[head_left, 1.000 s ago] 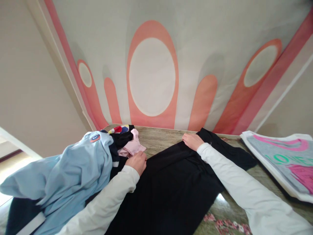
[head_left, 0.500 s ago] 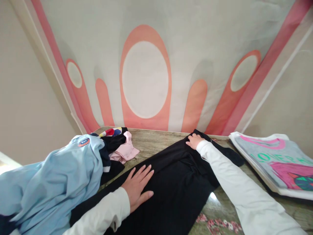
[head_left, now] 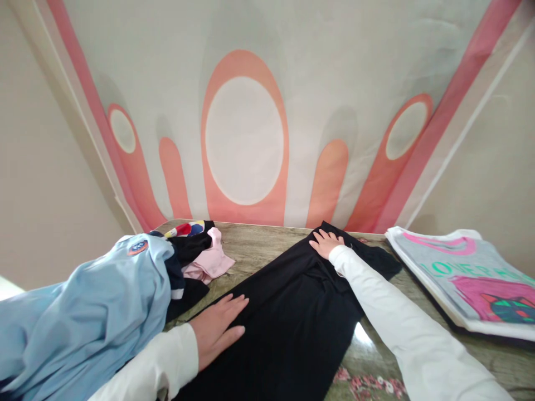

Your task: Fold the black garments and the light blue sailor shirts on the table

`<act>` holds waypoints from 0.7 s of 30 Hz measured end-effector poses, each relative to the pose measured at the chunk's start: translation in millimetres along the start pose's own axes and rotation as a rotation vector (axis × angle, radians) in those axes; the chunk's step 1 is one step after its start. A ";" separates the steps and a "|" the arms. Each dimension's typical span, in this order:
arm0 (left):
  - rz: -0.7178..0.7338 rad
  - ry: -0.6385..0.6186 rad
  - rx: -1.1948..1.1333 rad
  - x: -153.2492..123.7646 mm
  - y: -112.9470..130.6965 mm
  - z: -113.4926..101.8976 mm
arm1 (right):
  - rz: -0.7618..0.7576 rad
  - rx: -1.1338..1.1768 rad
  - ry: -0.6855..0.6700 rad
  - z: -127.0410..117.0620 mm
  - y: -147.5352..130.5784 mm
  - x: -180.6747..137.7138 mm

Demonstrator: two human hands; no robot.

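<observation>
A black garment point(head_left: 276, 328) lies spread over the table, with some creases near its far right part; its near end runs out of view. Flat on its left edge rests my left hand point(head_left: 219, 328), fingers stretched out and thumb apart. My right hand point(head_left: 327, 244) lies on the garment's far end, close to the wall, fingers spread over the cloth. A dark piece of the cloth point(head_left: 378, 259) extends to the right beyond my right wrist. Neither hand grips anything that I can see.
At left, a light blue shirt point(head_left: 112, 295) with a round badge lies heaped beside pink cloth point(head_left: 211, 259) and dark clothes. A stack topped by a grey printed T-shirt point(head_left: 472, 273) sits at right. The wood-patterned table point(head_left: 259, 236) meets a painted wall point(head_left: 244, 139) behind.
My left hand has slid left and slightly nearer over the black garment, its fingers closer together. My right hand stays on the far end. The view has shifted slightly.
</observation>
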State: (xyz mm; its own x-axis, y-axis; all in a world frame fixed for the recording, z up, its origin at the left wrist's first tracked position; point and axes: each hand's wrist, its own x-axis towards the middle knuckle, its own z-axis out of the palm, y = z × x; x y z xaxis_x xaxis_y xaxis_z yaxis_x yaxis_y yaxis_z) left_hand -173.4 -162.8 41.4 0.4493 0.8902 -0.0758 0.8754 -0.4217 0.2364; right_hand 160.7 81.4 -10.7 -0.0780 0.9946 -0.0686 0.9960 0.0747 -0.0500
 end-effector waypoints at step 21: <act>0.003 0.213 0.153 22.9 -12.1 -3.3 | 0.220 0.246 0.345 -4.0 79.4 29.9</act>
State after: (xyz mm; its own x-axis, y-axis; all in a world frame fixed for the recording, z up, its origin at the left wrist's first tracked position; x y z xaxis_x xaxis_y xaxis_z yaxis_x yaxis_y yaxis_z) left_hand -174.4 -136.8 40.0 0.4188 0.8981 0.1341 0.8980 -0.4315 0.0861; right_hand 237.6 117.4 -12.7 0.1947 0.9538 0.2288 0.9438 -0.1187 -0.3083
